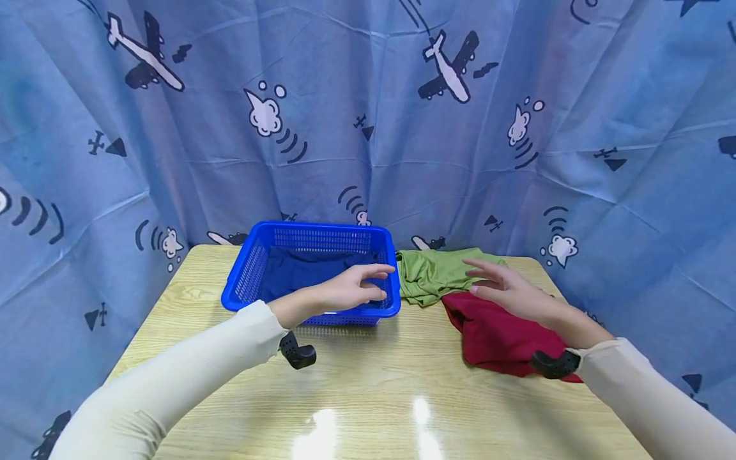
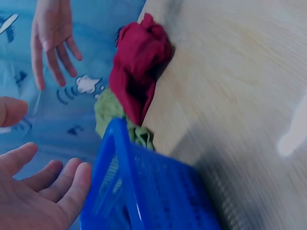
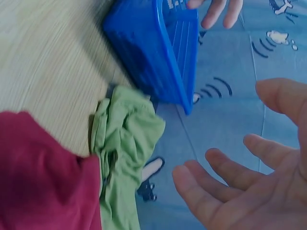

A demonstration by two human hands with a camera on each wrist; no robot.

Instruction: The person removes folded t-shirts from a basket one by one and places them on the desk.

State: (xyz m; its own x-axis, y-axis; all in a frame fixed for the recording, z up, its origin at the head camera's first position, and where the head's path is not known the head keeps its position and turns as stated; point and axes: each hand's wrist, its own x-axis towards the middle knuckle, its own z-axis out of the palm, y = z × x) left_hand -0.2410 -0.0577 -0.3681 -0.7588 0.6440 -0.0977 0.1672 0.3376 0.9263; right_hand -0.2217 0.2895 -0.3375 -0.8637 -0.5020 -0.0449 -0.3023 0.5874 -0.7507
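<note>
Cream sleeves (image 1: 190,377) extend forward. Blue perforated basket (image 1: 322,236) holds dark-blue cloth (image 1: 299,271); crumpled green cloth (image 1: 431,271) lies beside it, red cloth (image 1: 497,338) adjoining the green. Left hand (image 1: 352,287), fingers loosely parted, hovers above the basket's right side; right hand (image 1: 512,291), fingers likewise parted, above the red cloth. Surface: wood-grain table (image 1: 379,383). Background: blue airplane-print curtain (image 1: 356,57).

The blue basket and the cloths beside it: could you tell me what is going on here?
A person holds nothing now: the left hand hovers over the blue basket, the right hand near the green cloth and the red cloth. A dark blue cloth lies inside the basket; the other two lie on the table.
</note>
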